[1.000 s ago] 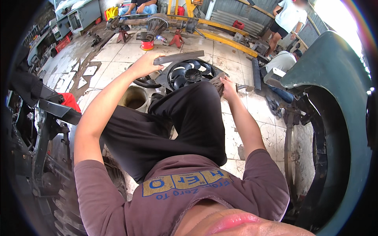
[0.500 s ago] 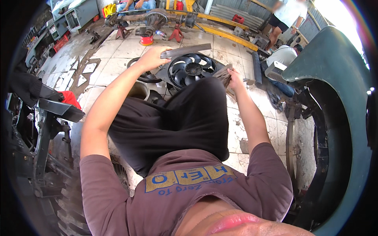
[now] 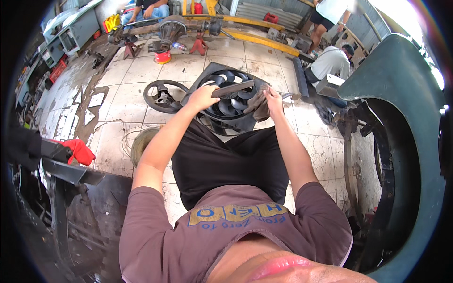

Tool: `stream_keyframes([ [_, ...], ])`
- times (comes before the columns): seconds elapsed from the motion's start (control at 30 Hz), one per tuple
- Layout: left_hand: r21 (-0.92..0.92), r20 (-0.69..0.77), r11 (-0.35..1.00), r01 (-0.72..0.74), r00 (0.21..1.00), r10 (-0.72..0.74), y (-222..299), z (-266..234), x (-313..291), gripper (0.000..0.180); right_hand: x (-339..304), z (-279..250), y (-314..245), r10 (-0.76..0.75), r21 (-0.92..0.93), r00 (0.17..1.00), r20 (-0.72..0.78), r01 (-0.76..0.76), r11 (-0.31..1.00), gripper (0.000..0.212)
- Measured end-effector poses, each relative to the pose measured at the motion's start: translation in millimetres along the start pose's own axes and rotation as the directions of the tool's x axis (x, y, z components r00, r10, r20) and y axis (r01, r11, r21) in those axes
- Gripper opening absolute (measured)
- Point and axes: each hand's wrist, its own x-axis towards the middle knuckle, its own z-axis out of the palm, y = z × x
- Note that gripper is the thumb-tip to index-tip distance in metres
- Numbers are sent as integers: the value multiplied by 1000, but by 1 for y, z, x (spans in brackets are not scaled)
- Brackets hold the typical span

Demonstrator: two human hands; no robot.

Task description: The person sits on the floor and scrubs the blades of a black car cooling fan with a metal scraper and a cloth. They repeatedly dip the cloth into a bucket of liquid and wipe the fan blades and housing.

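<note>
My left hand (image 3: 206, 98) is closed round one end of a flat, dark grey bar (image 3: 238, 87), which points to the right. A crumpled grey-brown rag (image 3: 257, 107) hangs from my right hand (image 3: 273, 101), pinched in its fingers near the bar's far end. Whether rag and bar touch, I cannot tell. Below both hands, a black radiator fan (image 3: 221, 78) in its square shroud lies on the tiled floor, partly covered by the bar and rag. Left of the fan is a black steering wheel (image 3: 161, 104).
A round tub (image 3: 141, 145) stands beside my left forearm. Ahead, an axle (image 3: 172, 29) rests on red jack stands (image 3: 198, 44). A large green fender (image 3: 395, 63) curves along the right, near a crouching person (image 3: 330, 63). Dark vehicle parts (image 3: 71, 170) are at left.
My hands have come closer together, bringing the bar's end near the rag. My legs have shifted, and more of the steering wheel and fan shows now.
</note>
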Motion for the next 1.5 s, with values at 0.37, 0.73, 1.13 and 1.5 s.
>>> stream_keyframes([
  [0.37, -156, 46, 969, 191, 981, -186, -54, 149, -27, 54, -55, 55, 68, -393, -527, 919, 24, 346, 777, 28],
  [0.73, -237, 198, 941, 243, 960, -198, -74, 177, -4, 54, -29, 60, 106, -434, -758, 824, 364, 533, 376, 31],
  [1.13, -252, 327, 904, 345, 910, -256, -86, 173, 11, 55, -23, 62, 116, -351, -800, 898, 264, 407, 440, 23],
  [1.5, -335, 278, 905, 262, 945, -170, -90, 181, -5, 50, -51, 77, 103, -482, -723, 761, 433, 613, 319, 23],
])
